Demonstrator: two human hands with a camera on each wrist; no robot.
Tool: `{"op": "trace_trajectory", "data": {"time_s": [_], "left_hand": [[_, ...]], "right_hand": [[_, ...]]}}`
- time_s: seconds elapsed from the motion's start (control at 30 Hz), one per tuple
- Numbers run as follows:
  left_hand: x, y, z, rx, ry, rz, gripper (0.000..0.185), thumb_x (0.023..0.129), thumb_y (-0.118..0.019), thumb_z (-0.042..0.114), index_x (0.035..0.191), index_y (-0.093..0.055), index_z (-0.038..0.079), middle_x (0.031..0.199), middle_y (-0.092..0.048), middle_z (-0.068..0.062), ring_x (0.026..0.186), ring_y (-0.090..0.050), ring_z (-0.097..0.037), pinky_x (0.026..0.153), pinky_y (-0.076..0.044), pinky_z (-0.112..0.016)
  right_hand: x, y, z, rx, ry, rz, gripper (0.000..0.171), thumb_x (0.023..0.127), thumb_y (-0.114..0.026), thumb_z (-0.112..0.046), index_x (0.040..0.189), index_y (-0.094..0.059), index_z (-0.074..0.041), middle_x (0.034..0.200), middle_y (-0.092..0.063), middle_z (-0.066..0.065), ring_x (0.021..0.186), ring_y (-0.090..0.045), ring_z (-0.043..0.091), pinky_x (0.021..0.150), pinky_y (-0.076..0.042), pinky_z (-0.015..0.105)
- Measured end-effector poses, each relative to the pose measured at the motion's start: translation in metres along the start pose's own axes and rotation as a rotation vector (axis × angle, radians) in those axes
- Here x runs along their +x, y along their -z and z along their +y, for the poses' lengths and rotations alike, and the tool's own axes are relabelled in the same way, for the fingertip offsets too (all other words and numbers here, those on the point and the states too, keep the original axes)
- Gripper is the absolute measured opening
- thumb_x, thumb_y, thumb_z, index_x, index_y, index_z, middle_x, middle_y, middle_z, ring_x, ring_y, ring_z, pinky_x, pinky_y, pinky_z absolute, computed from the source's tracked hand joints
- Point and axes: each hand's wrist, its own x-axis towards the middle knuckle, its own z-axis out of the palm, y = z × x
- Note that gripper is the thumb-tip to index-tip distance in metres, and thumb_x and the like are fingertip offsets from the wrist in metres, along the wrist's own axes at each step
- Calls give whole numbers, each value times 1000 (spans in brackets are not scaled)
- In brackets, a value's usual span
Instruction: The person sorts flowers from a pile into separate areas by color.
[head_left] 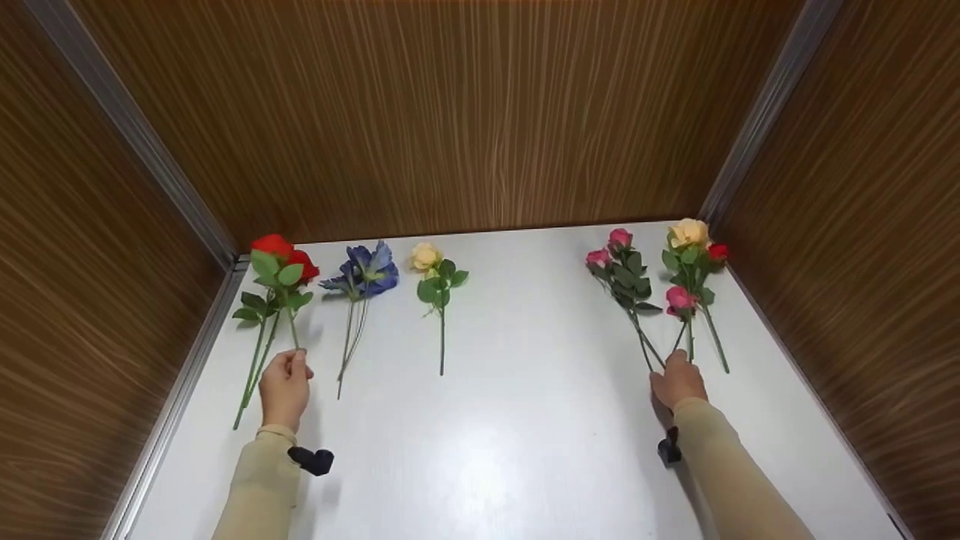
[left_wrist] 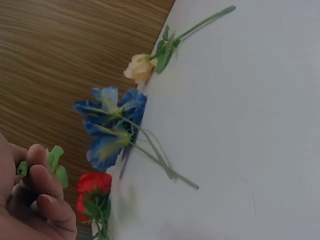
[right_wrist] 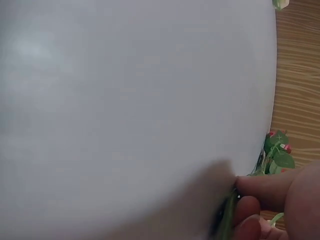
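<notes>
- Left hand (head_left: 285, 390), at 8 o'clock on the white worktop (head_left: 525, 390), fingers (left_wrist: 47, 185) pinching a red rose stem (head_left: 292, 330).
- Right hand (head_left: 677, 380), at 4 o'clock, fingers (right_wrist: 265, 187) pinching pink rose stems (head_left: 646, 341).

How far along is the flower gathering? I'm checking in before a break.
Just starting. The left hand pinches a red rose stem; the right hand grips the pink rose sprays' stems. The blue flower and cream rose lie untouched on the table.
</notes>
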Motion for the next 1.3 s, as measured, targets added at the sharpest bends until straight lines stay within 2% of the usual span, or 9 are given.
{"op": "trace_trajectory", "data": {"time_s": [0.2, 0.37, 0.5, 0.67, 0.8, 0.9, 1.1, 1.3], "left_hand": [[8, 16, -10, 16, 34, 69, 36, 103, -43, 31, 110, -61, 1, 77, -60, -5, 73, -50, -18, 67, -38, -28], [20, 32, -22, 56, 43, 129, 37, 103, -42, 28, 112, -62, -3, 83, -62, -14, 76, -53, -21, 69, -39, -31], [27, 43, -34, 131, 13, 151, 37, 101, -46, 25, 113, -61, -7, 89, -61, -22, 82, -54, -31, 72, -40, -39], [34, 53, -47, 244, -52, 164, 32, 99, -51, 23, 109, -63, -4, 80, -60, -18, 74, -55, -34, 66, -38, -43], [41, 56, -55, 320, -71, 155, 31, 99, -50, 24, 110, -65, -1, 78, -61, -16, 73, -56, -34, 66, -39, -45], [45, 56, -60, 381, -73, 121, 29, 99, -49, 23, 110, -65, 1, 81, -63, -17, 75, -59, -37, 67, -41, -48], [47, 55, -68, 490, 28, 26, 29, 99, -47, 19, 110, -61, -3, 97, -66, -26, 88, -61, -47, 73, -44, -55], [47, 51, -71, 601, 55, 17, 32, 98, -46, 16, 106, -60, -11, 98, -59, -36, 95, -53, -53, 77, -43, -58]], "right_hand": [[2, -2, 0, -5, 18, 14, 41, 95, -53, -15, 117, -42, 17, 109, -54, 40, 104, -53, 54, 87, -43, 59], [4, -1, 0, -9, -6, 9, 41, 97, -48, -17, 116, -44, 19, 109, -54, 41, 105, -53, 55, 88, -43, 59], [6, -1, -1, -1, -45, 1, 40, 99, -42, -16, 118, -44, 20, 111, -53, 41, 106, -52, 55, 88, -43, 60], [8, -1, -2, 6, -67, 13, 39, 98, -39, -12, 117, -44, 21, 106, -54, 42, 101, -55, 54, 84, -45, 58], [9, -1, 0, 13, -74, 27, 38, 97, -37, -10, 115, -44, 23, 102, -54, 41, 97, -57, 53, 81, -47, 57], [11, -1, 1, 10, -80, 23, 38, 97, -36, -9, 116, -44, 23, 102, -54, 42, 96, -57, 52, 80, -48, 57], [11, 0, 0, 6, -102, 6, 38, 98, -35, -9, 117, -45, 23, 103, -54, 40, 97, -58, 51, 80, -48, 56], [11, 1, -1, 12, -124, 4, 39, 99, -32, -10, 118, -44, 22, 106, -53, 41, 99, -56, 51, 83, -46, 56]]}}
